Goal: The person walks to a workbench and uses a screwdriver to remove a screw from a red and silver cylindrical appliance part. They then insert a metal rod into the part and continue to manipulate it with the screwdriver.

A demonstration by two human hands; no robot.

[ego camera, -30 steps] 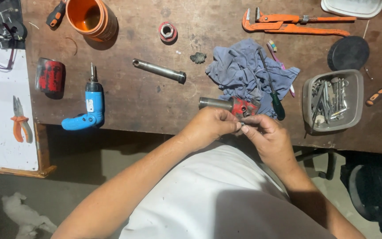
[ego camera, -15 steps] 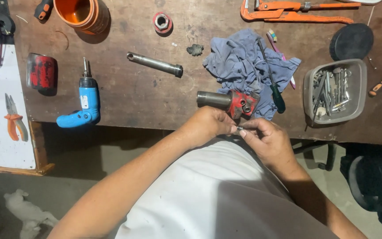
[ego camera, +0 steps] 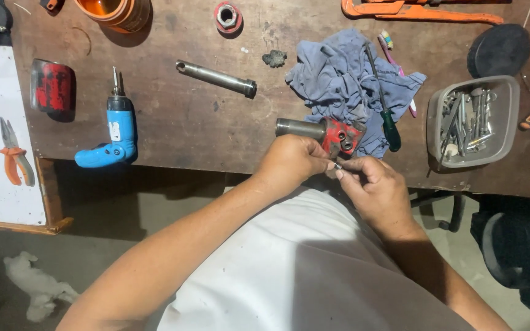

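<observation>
Left hand (ego camera: 292,160) steadies red tool body (ego camera: 323,133) at counter (ego camera: 191,122) edge; right hand (ego camera: 369,184), at four o'clock, pinches small part (ego camera: 337,165) for close work.

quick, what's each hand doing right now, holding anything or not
Left hand: closed, fingertips pinching a small metal part beside the red tool body.
Right hand: closed, fingertips pinching the same small metal part.

Red tool body (ego camera: 341,137) sits lower, closer to tabletop (ego camera: 216,129) front edge than a second ago, both hands (ego camera: 332,170) drawn off it toward the edge, fingertips (ego camera: 340,173) now pinching a small metal piece (ego camera: 337,165) just below the tool body.
</observation>
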